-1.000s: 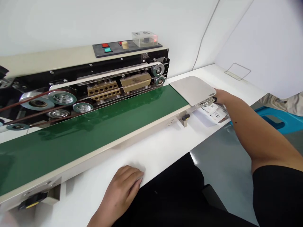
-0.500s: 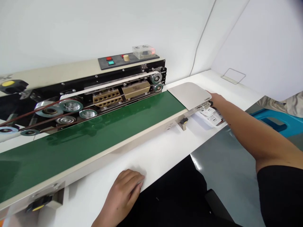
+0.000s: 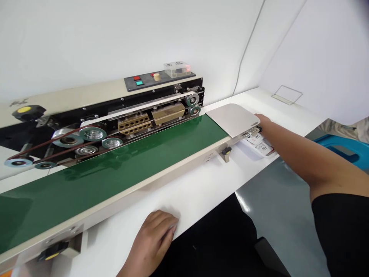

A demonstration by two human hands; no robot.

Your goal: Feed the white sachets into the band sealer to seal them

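Note:
My left hand [image 3: 157, 236] rests on the front part of the white table [image 3: 190, 200]. Its fingers are curled in with the thumb against them, and nothing shows in them. My right arm reaches past the far right end of a band sealing machine with a green conveyor belt [image 3: 121, 173]. There my right hand [image 3: 262, 120] is at the rounded metal end plate [image 3: 235, 117], its fingers hidden behind it. Printed white packets or cards [image 3: 261, 144] lie in a white tray under that end, close to my right wrist.
Behind the belt stand metal pulleys [image 3: 92, 133], brass blocks [image 3: 168, 112] and a control panel [image 3: 144, 81] with buttons and a knob. Black clamp knobs [image 3: 226, 151] stick out in front. A blue plastic stool [image 3: 343, 148] and part of a person in patterned cloth [image 3: 346, 129] are at right.
The view has shifted slightly, so the machine appears a little lower and further right. Both hands stay in the same places on the table and at the end plate.

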